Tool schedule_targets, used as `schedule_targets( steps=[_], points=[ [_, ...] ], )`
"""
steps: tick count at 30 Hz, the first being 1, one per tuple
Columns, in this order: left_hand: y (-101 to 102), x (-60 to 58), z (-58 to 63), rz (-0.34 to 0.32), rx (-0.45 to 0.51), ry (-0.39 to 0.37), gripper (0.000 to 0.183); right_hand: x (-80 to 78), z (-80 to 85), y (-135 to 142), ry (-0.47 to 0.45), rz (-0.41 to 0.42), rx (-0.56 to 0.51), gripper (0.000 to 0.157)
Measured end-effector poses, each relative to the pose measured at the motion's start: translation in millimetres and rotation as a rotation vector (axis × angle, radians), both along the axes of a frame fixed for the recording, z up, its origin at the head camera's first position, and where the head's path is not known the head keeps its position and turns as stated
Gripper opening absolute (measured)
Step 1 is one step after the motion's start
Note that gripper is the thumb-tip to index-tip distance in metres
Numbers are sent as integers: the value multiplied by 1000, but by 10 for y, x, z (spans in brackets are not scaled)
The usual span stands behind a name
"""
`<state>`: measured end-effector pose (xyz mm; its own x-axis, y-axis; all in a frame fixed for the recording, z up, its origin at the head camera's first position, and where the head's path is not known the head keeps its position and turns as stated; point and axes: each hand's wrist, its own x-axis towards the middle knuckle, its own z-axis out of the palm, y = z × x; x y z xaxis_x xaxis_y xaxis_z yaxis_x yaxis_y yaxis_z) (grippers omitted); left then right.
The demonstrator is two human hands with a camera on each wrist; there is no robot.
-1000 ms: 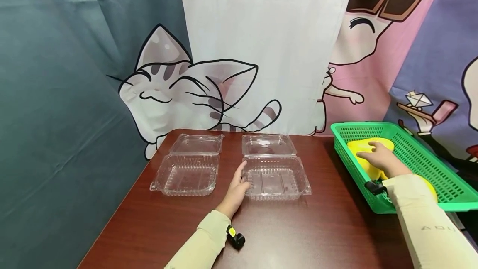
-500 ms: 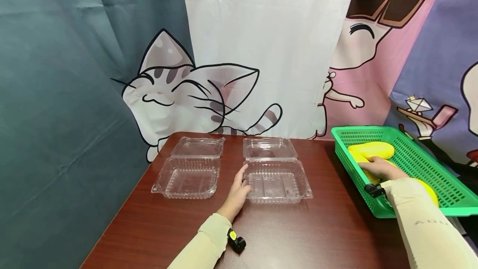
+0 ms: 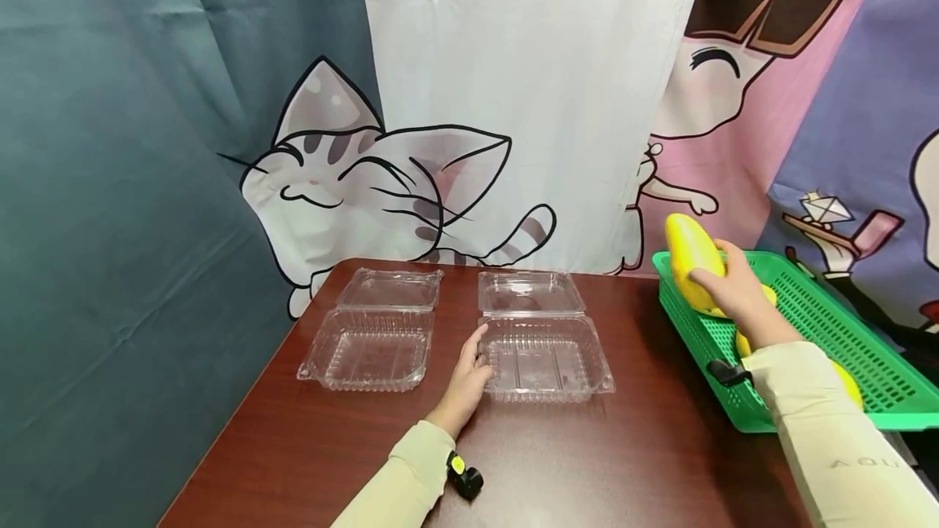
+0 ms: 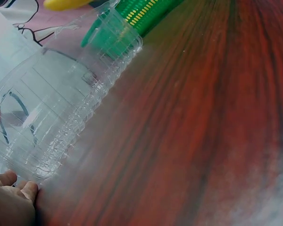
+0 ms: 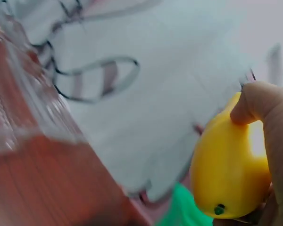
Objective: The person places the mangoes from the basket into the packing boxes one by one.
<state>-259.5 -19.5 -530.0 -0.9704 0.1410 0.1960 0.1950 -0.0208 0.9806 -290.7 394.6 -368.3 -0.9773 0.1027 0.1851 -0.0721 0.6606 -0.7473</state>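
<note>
My right hand holds a yellow mango above the near-left part of the green basket. In the right wrist view, the thumb presses on the mango's side, and a small dark green stem spot shows at its end. My left hand rests against the left side of the right-hand clear plastic clamshell box, its index finger stretched along the edge. That box lies with its lid folded back. Curled fingers show at its base in the left wrist view.
A second clear clamshell box stands with its lid back on the left of the brown table. More yellow fruit lies in the basket, partly behind the right arm. A printed curtain hangs behind the table.
My right hand has reached into the basket, taken hold of a mango and lifted it up over the rim. The left hand has stayed beside the box.
</note>
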Motion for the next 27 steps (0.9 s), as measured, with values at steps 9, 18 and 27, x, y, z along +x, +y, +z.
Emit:
schedule_targets(
  steps=[9,18,27],
  points=[
    [-32,-14,-17,-16,19,-11,87,82,48,-890,-35,173,88,89],
    [5,12,-48,-19,1,-2,86,123,-405,-1403,-14,308,170,87],
    [-6,-31,-37,0,-28,21,85,100,-754,-1622,17,431,377,89]
  ],
)
